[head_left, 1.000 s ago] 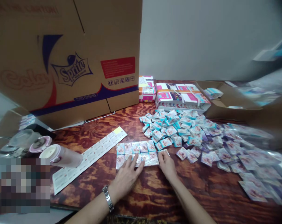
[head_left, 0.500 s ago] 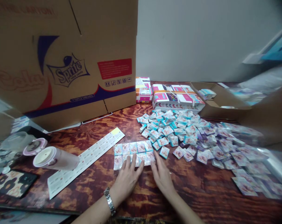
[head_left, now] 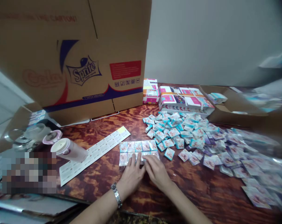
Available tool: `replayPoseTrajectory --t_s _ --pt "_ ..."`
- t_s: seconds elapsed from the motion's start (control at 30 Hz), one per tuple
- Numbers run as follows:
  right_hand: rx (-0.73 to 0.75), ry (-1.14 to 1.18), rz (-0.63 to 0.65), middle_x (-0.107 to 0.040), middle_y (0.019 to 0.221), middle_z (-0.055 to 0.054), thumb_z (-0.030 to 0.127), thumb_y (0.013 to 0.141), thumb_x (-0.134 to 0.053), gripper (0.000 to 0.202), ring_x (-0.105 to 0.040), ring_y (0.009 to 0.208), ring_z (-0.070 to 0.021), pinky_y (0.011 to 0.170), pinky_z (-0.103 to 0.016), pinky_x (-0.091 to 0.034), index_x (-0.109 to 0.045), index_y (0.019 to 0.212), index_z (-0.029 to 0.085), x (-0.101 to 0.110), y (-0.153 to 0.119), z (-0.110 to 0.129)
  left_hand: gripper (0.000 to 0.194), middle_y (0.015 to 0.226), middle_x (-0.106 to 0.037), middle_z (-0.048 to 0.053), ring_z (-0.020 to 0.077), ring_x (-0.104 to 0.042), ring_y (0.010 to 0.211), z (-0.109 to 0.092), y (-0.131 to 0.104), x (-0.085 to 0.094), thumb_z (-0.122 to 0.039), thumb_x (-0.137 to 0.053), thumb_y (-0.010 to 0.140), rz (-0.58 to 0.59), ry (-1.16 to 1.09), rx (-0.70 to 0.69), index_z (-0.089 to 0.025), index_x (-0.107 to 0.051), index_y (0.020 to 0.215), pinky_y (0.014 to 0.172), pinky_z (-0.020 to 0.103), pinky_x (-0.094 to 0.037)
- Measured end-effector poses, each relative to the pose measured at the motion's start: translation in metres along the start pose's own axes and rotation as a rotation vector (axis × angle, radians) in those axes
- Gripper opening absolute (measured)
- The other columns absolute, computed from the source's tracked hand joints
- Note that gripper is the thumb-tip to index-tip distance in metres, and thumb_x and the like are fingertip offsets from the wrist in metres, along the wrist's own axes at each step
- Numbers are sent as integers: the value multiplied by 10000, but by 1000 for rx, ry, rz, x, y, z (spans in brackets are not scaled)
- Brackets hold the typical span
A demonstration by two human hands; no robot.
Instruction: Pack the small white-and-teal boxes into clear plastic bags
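Two rows of small white-and-blue boxes with a hand print lie flat on the table in clear plastic, making one pack (head_left: 138, 147). My left hand (head_left: 132, 175), with a metal watch band at the wrist, rests its outstretched fingers on the pack's near edge. From the right, my right hand (head_left: 157, 171) reaches over the near right part of the pack, fingers bent and close together beside my left thumb. Whatever is between those right fingertips is hidden. A heap of loose small boxes (head_left: 175, 133) spreads just beyond and to the right.
A large cardboard carton (head_left: 89, 71) stands at the back left. A pink-lidded bottle (head_left: 72, 151) lies beside a printed label strip (head_left: 96, 152). Two wrapped parcels, one a wide bundle (head_left: 185, 99), stand behind the heap. An open cardboard box (head_left: 239, 115) sits at the right.
My right hand has moved left from the pack's right end to its near edge, its fingers now drawn together near my left thumb. The camera view has turned slightly left.
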State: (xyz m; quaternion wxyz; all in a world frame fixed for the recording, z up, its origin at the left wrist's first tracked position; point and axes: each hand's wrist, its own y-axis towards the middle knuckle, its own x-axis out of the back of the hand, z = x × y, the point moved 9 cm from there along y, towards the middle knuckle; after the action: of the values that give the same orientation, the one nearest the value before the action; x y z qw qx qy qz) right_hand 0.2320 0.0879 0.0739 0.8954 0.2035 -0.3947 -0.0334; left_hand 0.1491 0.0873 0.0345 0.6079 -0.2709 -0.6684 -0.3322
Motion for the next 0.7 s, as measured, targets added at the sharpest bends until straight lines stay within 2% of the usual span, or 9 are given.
replayPoseTrajectory --t_s 0.07,0.13,0.2,0.33,0.4,0.47,0.53,0.63,0.7 --pt "-8 109 93 -621 974 -57 208 927 -355 239 -583 943 -169 850 -316 -486 -555 1057 220 -16 12 6 587 1409 -291 231 371 -282 1289 7 1 2 -184 -506 781 13 -66 22 -92 -320 1329 969 479 -371" --pt "-37 150 119 -619 964 -50 208 934 -338 240 -587 926 -163 836 -313 -495 -555 1037 220 -27 20 3 562 1360 -354 236 328 -352 1254 15 1 10 -196 -519 760 3 -147 53 -58 -357 1280 959 431 -403" --pt "-2 138 129 -616 996 -58 199 929 -342 250 -579 956 -174 852 -335 -492 -548 1069 219 -34 23 1 465 1309 -410 213 281 -431 1188 22 -4 24 -196 -499 781 -42 -209 74 -72 -405 1219 932 387 -438" --pt "98 33 132 -609 1069 -84 202 913 -380 264 -558 1016 -203 876 -380 -488 -543 1121 209 -42 16 1 251 1149 -522 129 230 -503 1076 21 -37 52 -135 -433 848 -271 -220 56 -165 -485 1092 906 366 -455" --pt "116 -12 115 -610 1090 -88 211 910 -393 266 -557 1029 -210 881 -392 -489 -550 1125 213 -43 13 1 245 1083 -533 118 234 -508 1048 28 -62 60 -128 -475 839 -449 -202 158 -182 -482 1078 907 391 -448" --pt "132 -40 94 -614 1096 -89 216 905 -406 269 -563 1029 -213 881 -399 -493 -558 1126 220 -44 11 2 312 1070 -517 130 249 -500 1047 43 -87 59 -164 -524 830 -602 -198 368 -174 -443 1131 899 420 -448" --pt "148 -59 85 -618 1094 -91 219 899 -417 267 -569 1022 -217 875 -403 -497 -569 1119 222 -45 10 4 378 1073 -498 145 261 -494 1048 56 -103 50 -231 -557 824 -671 -217 553 -147 -413 1163 884 436 -452" --pt "150 -84 89 -615 1097 -97 222 898 -420 263 -567 1024 -222 876 -412 -496 -577 1109 218 -46 11 5 381 1069 -487 152 268 -492 1032 65 -99 35 -324 -574 813 -658 -271 664 -126 -444 1112 865 440 -456" --pt "142 -96 101 -610 1100 -99 221 899 -419 262 -561 1031 -223 882 -415 -492 -574 1109 213 -47 11 5 279 1046 -493 137 257 -499 1006 69 -91 30 -325 -553 828 -650 -309 680 -143 -495 1030 851 431 -456"
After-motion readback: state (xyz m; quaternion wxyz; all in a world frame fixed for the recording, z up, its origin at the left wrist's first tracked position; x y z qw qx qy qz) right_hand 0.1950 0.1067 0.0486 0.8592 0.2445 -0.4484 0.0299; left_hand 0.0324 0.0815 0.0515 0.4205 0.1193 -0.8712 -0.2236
